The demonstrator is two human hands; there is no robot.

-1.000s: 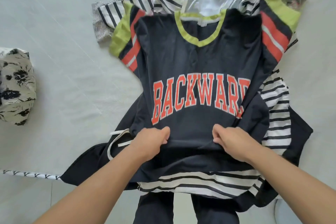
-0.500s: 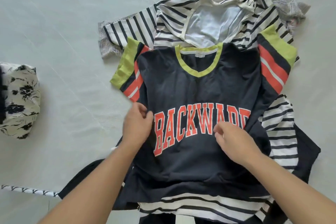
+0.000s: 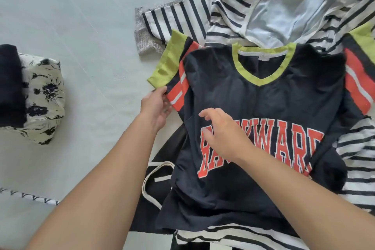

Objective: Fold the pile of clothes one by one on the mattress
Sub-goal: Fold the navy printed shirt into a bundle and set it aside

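A black jersey (image 3: 263, 107) with orange lettering, lime collar and lime-and-orange sleeves lies face up on top of the pile of clothes. My left hand (image 3: 156, 105) grips the edge of its left sleeve (image 3: 172, 73). My right hand (image 3: 221, 134) hovers or rests over the lettering with fingers loosely spread, holding nothing. Under the jersey lie a black-and-white striped shirt (image 3: 229, 18), a grey knit piece (image 3: 142, 30) and a black garment with a white drawstring (image 3: 156, 180).
The pale mattress (image 3: 81, 26) spreads to the left. Folded clothes, a floral piece (image 3: 42, 97) with a dark piece (image 3: 10, 87) on it, sit at the left edge. A patterned strip (image 3: 30, 197) lies at the lower left.
Both hands left the jersey's hem and moved up; my left hand went to the left sleeve, my right hand to the lettering. The view shifted closer.
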